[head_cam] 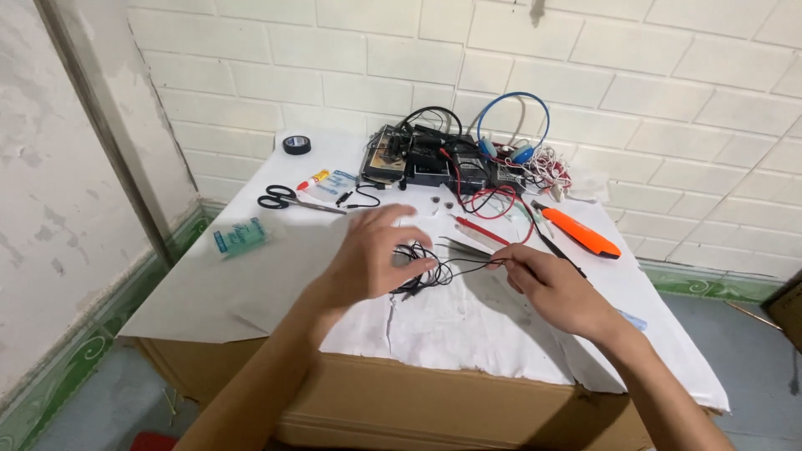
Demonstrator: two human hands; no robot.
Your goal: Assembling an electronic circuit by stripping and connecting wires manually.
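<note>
A thin tangled black wire (434,269) is pinched by the left hand (368,259) and right hand (555,288). A white cloth-covered cardboard table (251,292) is backed by a white brick wall (334,67) at twelve o'clock

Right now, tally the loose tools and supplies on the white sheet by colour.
Black: 3, the scissors, tape roll, thin cable in the left hand and right hand
Orange: 1, the cutter
Blue: 1, the headphones
Green: 1, the small packet
Total: 6
</note>
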